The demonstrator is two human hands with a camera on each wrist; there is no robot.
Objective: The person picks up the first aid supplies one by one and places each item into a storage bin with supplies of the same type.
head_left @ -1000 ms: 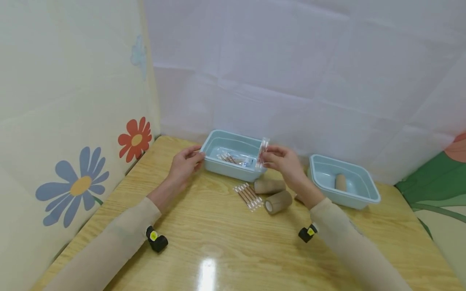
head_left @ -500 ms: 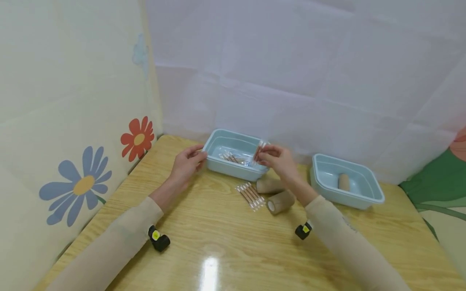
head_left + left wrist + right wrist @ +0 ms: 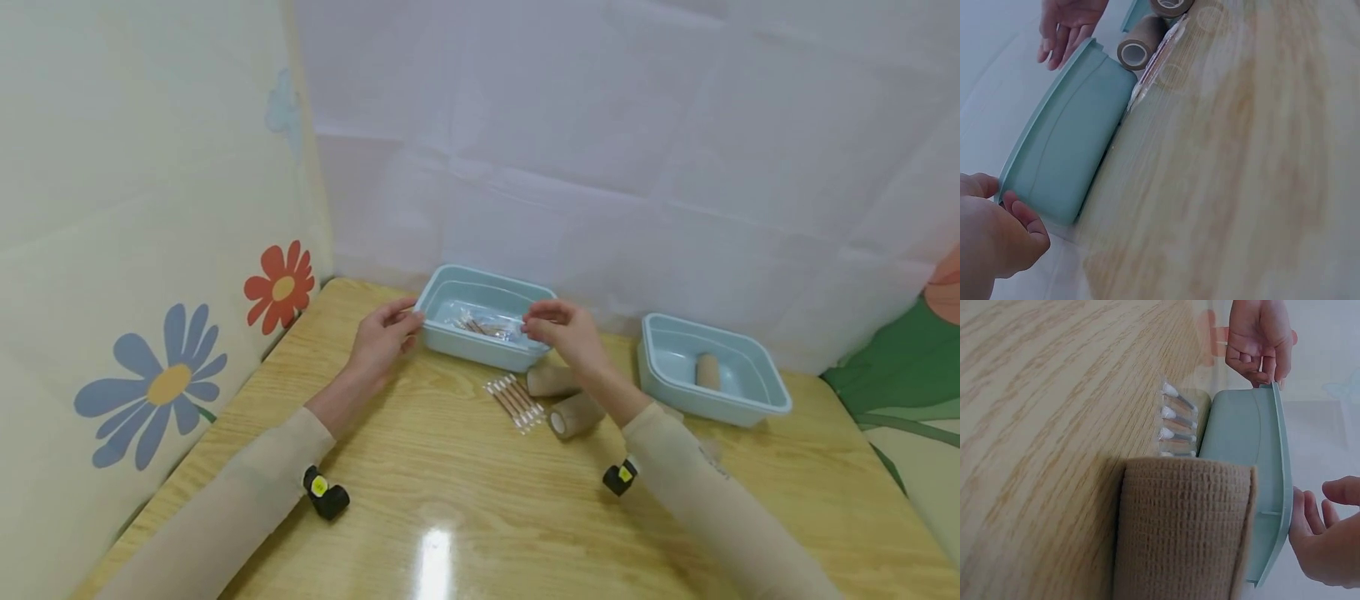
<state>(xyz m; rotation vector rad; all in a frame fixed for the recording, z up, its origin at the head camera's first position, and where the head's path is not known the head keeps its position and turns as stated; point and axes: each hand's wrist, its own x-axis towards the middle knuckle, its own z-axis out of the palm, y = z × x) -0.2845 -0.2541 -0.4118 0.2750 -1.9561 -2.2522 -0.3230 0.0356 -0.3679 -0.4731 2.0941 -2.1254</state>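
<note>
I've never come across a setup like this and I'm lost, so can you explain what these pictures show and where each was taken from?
This is a person, not a robot, working bare-handed. The wide view comes from a camera worn on the head; the two close ones come from wrist cameras. The left hand grips a pale blue tub with wrapped swabs inside. The right hand is at the tub's other end, apparently holding nothing. On the table lie more swabs and brown rolls; a second tub holds another roll.
</note>
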